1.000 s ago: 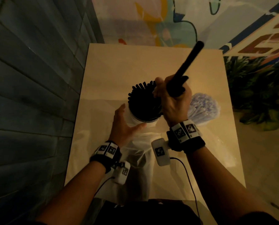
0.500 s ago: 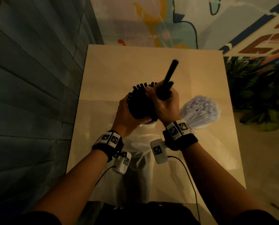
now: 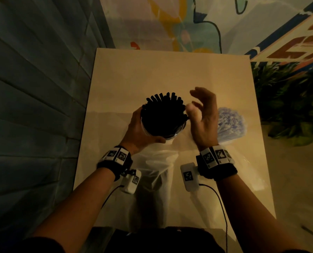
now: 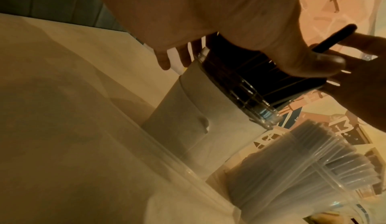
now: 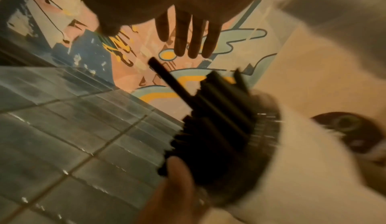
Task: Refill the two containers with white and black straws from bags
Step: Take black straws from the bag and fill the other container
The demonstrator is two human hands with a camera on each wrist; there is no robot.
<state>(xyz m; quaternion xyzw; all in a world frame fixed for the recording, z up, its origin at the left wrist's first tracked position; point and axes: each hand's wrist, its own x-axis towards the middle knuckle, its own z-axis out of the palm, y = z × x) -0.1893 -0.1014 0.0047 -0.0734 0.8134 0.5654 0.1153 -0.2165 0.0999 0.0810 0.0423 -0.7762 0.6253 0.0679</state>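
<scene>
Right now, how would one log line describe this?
left hand: grips black-straw container | right hand: open, empty | white straws: beside it

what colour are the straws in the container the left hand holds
Black straws; clearest in the head view.

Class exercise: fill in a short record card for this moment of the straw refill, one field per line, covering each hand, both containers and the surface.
Left hand: grips the side of the black-straw container, steadying it
Right hand: open, fingers spread, holds nothing, beside the container
Black-straw container: upright, packed with black straws
White straws: upright in the second container, to the right, partly hidden by the right hand
Clear plastic bag: lies on the table, nearer the person
Table: pale top
</scene>
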